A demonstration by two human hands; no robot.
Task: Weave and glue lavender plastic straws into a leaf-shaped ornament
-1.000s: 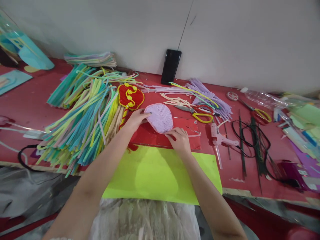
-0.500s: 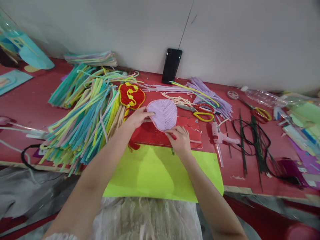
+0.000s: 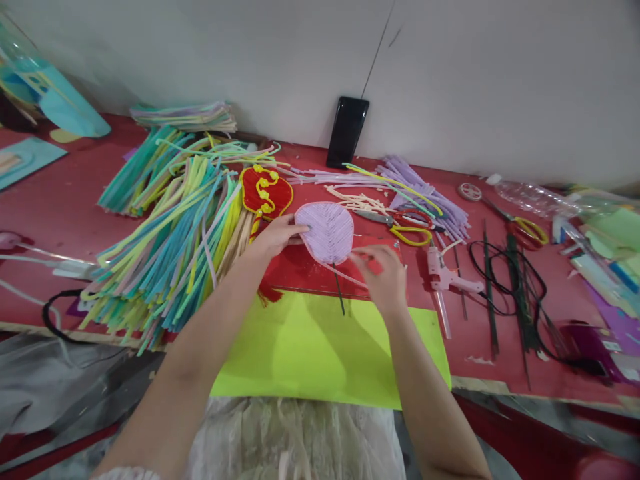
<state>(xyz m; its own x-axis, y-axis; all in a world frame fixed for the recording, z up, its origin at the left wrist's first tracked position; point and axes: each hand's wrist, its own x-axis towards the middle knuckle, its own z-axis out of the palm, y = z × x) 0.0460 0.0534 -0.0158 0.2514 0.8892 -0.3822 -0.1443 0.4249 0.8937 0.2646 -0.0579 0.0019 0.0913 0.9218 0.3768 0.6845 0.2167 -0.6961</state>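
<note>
A lilac leaf-shaped fan piece [image 3: 326, 232], made of pipe cleaners with a pink rim, is pinched at its left edge by my left hand [image 3: 278, 236]. The thumb lies on its face; the other fingers are partly hidden behind it. My right hand [image 3: 386, 277] is by the lower right edge, fingers bent and apart, one fingertip at or near the rim. A loose pink pipe cleaner strand [image 3: 345, 275] runs from the rim's bottom toward my right hand. From the bottom a dark thin stem [image 3: 339, 293] points down over the lime-green sheet [image 3: 320, 353].
Left lies a big heap of coloured pipe cleaners [image 3: 170, 247], beside a red and yellow fan [image 3: 265, 192]. Behind stands a phone [image 3: 347, 132]. Right are scissors [image 3: 411, 233], a pink glue gun [image 3: 453, 281], a black cable [image 3: 493, 310] and dark wire stems [image 3: 517, 287].
My right hand has moved off the bottom of the lilac piece, to the right, its fingers spreading. The pink strand and dark stem now show more. My left hand keeps its hold.
</note>
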